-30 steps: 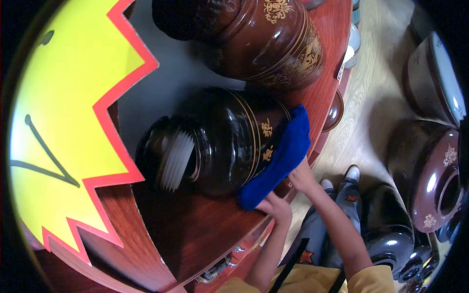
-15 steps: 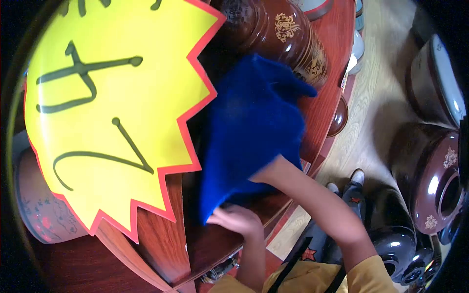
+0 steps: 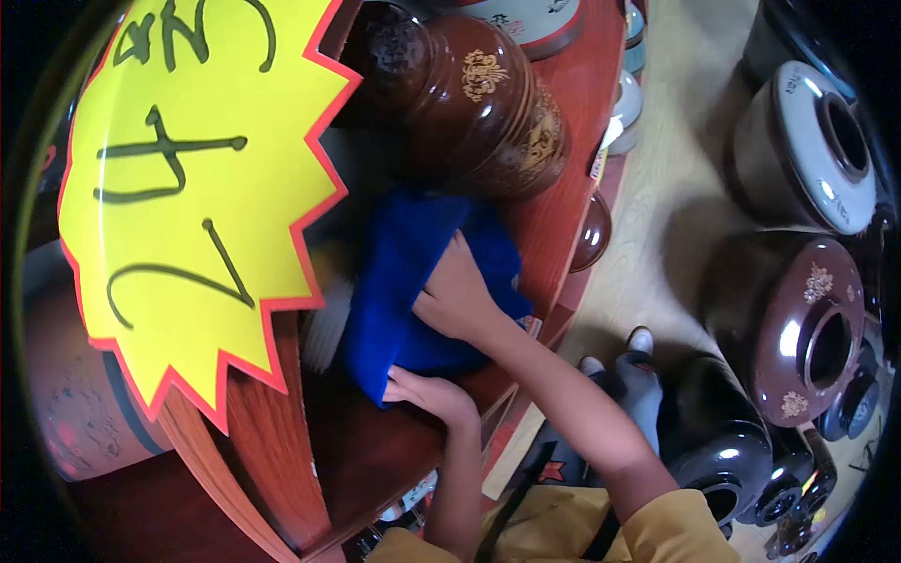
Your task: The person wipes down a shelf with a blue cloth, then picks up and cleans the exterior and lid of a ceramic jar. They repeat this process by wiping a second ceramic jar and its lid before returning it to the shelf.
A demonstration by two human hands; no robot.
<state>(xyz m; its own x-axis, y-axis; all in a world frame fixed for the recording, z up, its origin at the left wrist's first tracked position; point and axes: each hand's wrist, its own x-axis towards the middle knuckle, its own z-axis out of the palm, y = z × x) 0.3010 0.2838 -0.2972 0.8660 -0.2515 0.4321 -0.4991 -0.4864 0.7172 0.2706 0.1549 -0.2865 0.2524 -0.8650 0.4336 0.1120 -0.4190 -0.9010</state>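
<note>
A dark blue cloth (image 3: pixel 399 272) lies bunched over the wooden shelf, below a brown glazed jar (image 3: pixel 469 98) with gold decoration. My right hand (image 3: pixel 457 296) is closed on the cloth near its middle, with the fingertips partly hidden in the folds. At the cloth's lower corner, my left hand (image 3: pixel 427 396) holds the edge between thumb and fingers. Whatever lies under the cloth is hidden, and a blurred pale shape shows just left of it.
A large yellow sign (image 3: pixel 197 178) with a red jagged border and black writing covers the left side. Behind it sits a decorated pot (image 3: pixel 84 394). Right of the red wooden shelf (image 3: pixel 554 216), several large jars, including a maroon jar (image 3: pixel 788 328), stand on the floor.
The view has shifted, moving the surroundings left. The cloth has dropped away from the brown jar and is more bunched. My right hand, hidden by cloth before, now shows on top of it.
</note>
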